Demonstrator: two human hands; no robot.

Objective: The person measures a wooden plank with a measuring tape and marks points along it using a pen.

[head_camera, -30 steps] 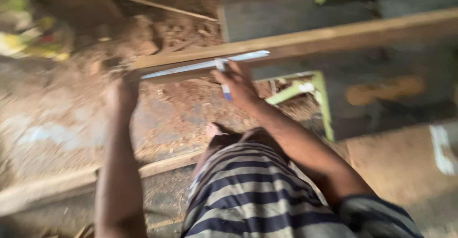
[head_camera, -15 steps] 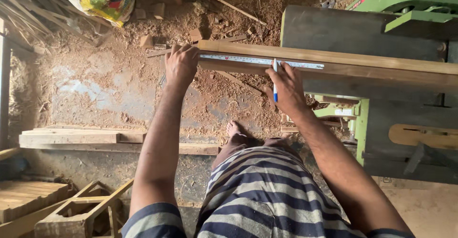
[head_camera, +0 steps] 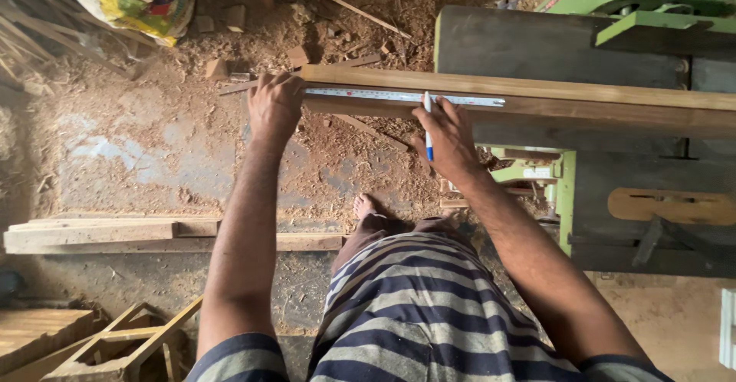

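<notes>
Two hands work on one long wooden plank (head_camera: pixel 583 95) lying across the green machine's dark table (head_camera: pixel 537 45). The left hand (head_camera: pixel 274 104) has its grip closed over the plank's end, pinning the measuring tape (head_camera: pixel 399 97) there. The right hand (head_camera: pixel 448 138), further along the tape, pinches a blue pen (head_camera: pixel 428 133) with its tip at the tape's edge.

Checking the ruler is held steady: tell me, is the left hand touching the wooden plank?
Touching. The head view shows the left hand wrapped over the wooden plank's end.
</notes>
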